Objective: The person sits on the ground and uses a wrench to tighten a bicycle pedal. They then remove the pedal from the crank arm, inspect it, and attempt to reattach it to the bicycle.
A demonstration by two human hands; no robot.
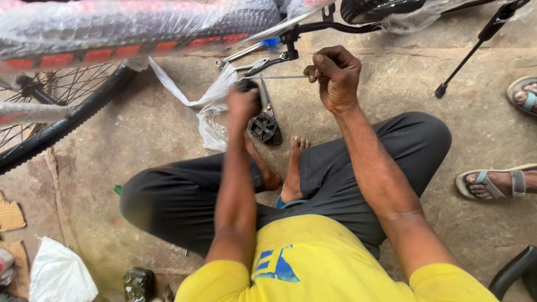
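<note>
Bubble-wrap sheeting covers a red-and-black bicycle frame tube (134, 33) running along the upper left of the frame, above a spoked wheel (56, 106) at the left edge. Torn clear plastic wrap (210, 106) hangs down at upper centre, partly in front of the crank area. A black pedal (264, 127) on its crank arm lies just below centre top, beside the person's bare feet (293, 168). The right hand (334, 75), upper centre right, pinches a thin taut cable (282, 77) between clenched fingers (314, 70). The cable runs leftward to the left hand (243, 103), which is motion-blurred and closed around a dark tool (248, 85); its exact kind cannot be told. A black kickstand (467, 53) slants down at upper right. Two sandalled feet (495, 182) of another person stand at the right edge. On the concrete floor (151, 134), lower left, lie cardboard scraps (11, 215), a white plastic bag (59, 274) and a small dark bottle (138, 284).
</note>
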